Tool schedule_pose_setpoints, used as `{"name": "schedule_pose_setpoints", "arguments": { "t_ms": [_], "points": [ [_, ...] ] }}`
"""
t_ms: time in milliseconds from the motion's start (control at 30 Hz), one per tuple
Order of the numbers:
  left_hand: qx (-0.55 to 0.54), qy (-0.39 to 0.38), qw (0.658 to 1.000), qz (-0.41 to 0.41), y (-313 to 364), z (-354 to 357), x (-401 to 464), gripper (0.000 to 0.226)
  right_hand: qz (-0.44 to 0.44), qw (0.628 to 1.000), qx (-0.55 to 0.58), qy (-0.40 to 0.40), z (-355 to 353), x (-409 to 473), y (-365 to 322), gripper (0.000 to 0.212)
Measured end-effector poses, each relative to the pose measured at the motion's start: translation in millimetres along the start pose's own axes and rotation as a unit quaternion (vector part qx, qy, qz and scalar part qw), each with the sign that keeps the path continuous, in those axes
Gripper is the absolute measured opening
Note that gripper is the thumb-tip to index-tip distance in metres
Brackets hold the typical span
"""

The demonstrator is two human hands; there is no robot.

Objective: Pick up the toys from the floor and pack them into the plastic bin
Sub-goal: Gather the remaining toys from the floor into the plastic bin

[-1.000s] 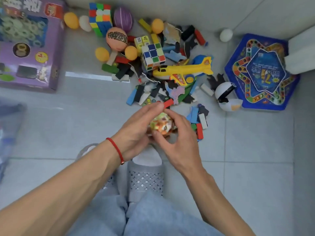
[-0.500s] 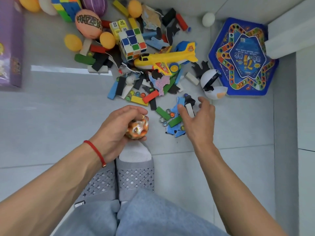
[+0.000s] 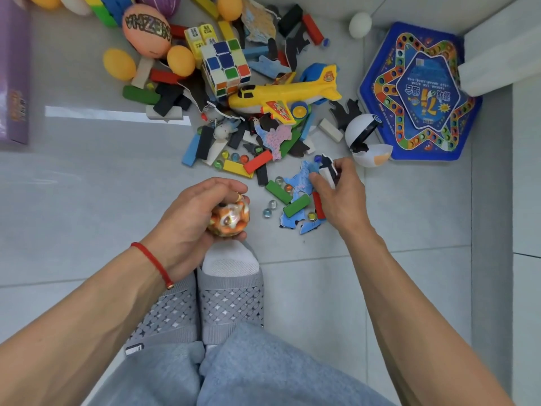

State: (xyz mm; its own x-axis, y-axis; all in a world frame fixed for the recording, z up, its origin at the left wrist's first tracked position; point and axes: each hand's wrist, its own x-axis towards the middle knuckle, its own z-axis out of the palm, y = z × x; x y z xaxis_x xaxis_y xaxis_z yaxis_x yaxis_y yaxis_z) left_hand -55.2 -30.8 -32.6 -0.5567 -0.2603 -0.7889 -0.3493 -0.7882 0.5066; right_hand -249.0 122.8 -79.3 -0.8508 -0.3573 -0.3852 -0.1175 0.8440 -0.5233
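Orange and glossy, the patterned ball (image 3: 229,219) now sits gripped in my left hand (image 3: 194,218) alone. My right hand (image 3: 339,194) has left it, its fingers now closing on a white block (image 3: 327,176) in the floor pile; no bin is in view, so packing hasn't begun.

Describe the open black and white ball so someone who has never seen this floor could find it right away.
Find the blue hexagonal game board at the right of the toy pile. The open black and white ball lies against its lower left edge, just beyond the right hand. Unlike the plain orange balls, it is hinged open.
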Motion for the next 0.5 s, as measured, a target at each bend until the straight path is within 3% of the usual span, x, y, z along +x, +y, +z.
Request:
{"name": "schedule_pose_setpoints", "arguments": {
  "t_ms": [67, 133, 200, 267, 333, 433, 500],
  "points": [
    [0.003, 0.002, 1.000, -0.002, 0, 0, 1, 0.020, 0.009, 1.000, 0.009, -0.005, -4, -2, 3, 0.027],
    [0.016, 0.010, 1.000, -0.003, 0, 0, 2, 0.018, 0.033, 0.995, 0.094, -0.009, -11, -7, 7, 0.025],
    [0.063, 0.031, 0.997, 0.015, 0, 2, 3, 0.014, 0.091, 0.966, 0.241, -0.011, -21, -14, 9, 0.019],
    [0.202, 0.062, 0.975, 0.071, -2, 4, 7, 0.004, 0.132, 0.925, 0.355, -0.012, -30, -25, 13, 0.013],
    [0.404, 0.081, 0.896, 0.165, -4, 6, 13, 0.005, 0.146, 0.915, 0.376, -0.016, -36, -35, 19, 0.008],
    [0.636, 0.047, 0.706, 0.308, -9, 12, 24, 0.010, 0.122, 0.951, 0.284, -0.014, -32, -47, 30, 0.019],
    [0.742, 0.029, 0.578, 0.339, -14, 22, 32, 0.027, 0.093, 0.978, 0.184, 0.013, -25, -50, 34, 0.021]
  ]
}}
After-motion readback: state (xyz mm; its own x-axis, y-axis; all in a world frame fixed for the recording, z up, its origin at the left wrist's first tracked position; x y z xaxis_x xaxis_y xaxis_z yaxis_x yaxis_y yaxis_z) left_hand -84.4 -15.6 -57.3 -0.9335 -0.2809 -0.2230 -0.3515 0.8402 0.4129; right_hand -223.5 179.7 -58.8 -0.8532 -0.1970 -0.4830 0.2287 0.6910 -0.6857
